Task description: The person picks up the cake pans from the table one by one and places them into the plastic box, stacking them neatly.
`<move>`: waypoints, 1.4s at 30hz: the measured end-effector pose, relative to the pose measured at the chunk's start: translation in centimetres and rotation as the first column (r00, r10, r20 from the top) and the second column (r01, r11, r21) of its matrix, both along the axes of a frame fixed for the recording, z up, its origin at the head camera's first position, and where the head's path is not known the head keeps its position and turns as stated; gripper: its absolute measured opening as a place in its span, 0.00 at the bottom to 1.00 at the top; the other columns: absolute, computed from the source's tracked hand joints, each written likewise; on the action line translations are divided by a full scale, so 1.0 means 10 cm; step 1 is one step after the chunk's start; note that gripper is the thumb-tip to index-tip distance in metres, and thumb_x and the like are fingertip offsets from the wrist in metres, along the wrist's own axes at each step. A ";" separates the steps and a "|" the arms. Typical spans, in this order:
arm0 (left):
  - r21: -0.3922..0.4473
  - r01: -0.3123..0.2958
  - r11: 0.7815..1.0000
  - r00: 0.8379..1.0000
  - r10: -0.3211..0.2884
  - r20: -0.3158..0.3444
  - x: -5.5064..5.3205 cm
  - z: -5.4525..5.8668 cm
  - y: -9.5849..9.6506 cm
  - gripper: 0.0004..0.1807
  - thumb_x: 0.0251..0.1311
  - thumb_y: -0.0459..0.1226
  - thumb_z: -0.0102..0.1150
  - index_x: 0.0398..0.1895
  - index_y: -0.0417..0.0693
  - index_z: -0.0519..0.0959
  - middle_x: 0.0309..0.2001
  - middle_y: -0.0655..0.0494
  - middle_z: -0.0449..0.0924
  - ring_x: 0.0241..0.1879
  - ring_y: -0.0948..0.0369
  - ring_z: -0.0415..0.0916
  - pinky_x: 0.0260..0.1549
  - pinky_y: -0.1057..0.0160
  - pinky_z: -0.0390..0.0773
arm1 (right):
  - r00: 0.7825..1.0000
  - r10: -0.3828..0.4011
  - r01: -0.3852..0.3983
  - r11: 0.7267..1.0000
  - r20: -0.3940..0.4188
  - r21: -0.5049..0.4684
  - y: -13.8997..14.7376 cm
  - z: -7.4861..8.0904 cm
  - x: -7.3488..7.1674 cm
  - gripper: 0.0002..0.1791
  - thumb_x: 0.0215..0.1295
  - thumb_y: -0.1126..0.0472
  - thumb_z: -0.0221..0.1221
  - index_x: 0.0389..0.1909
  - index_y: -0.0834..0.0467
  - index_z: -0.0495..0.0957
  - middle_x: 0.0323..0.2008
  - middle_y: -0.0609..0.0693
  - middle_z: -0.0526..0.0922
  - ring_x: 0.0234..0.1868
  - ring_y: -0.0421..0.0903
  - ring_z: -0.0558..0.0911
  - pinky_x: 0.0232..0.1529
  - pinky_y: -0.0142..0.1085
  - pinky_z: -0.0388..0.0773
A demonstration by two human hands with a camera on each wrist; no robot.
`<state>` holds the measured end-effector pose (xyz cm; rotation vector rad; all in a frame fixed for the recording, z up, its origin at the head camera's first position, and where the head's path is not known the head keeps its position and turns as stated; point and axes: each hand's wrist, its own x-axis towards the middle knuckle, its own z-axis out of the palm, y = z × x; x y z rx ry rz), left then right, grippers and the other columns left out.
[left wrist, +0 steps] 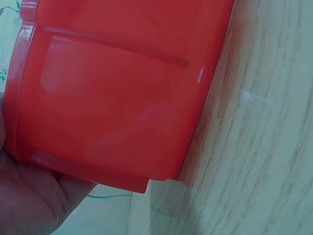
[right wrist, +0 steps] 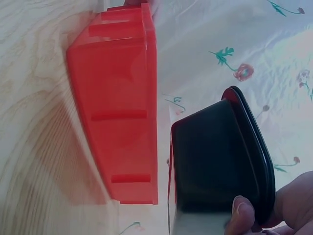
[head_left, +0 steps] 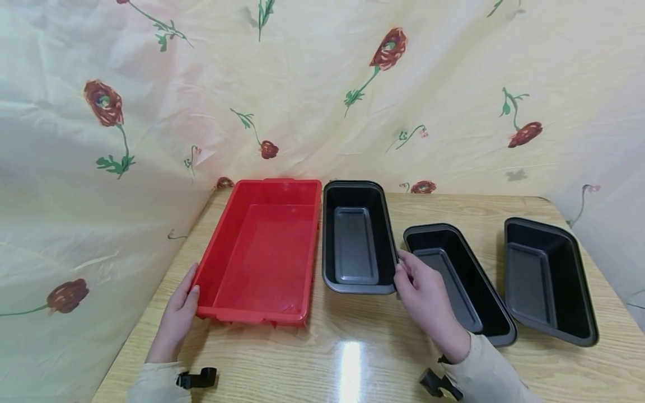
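In the head view a deep red tray [head_left: 272, 257] stands on the wooden table. My left hand [head_left: 177, 316] grips it at the near left corner, thumb along the rim; the left wrist view shows the palm [left wrist: 29, 200] under that rim. A black loaf pan [head_left: 355, 246] is just right of the tray, and my right hand [head_left: 428, 296] pinches its near right edge. From the right wrist view, this pan [right wrist: 215, 152] hangs raised, its base about level with the tray's rim. The tips of the far fingers are partly hidden by the pan.
Two more black loaf pans sit to the right: a slanted one [head_left: 448, 268] beside my right forearm and another [head_left: 549, 280] near the table's right edge. Flowered cloth [head_left: 312, 84] hangs behind and beside the wooden table [head_left: 282, 358]. A black strap mount [head_left: 196, 378] is on each wrist.
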<state>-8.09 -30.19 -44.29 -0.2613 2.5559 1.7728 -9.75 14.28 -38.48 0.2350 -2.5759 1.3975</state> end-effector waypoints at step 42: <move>0.015 -0.013 1.000 1.000 0.013 -0.003 0.01 -0.01 0.00 0.32 0.77 0.39 0.38 0.79 0.65 0.44 0.76 0.45 0.47 0.68 0.42 0.54 0.47 0.72 0.74 | 0.983 0.178 -0.167 0.965 0.040 -0.201 -0.53 0.15 -0.23 0.20 0.69 0.72 0.48 0.60 0.70 0.73 0.17 0.49 0.75 0.18 0.49 0.77 0.17 0.34 0.73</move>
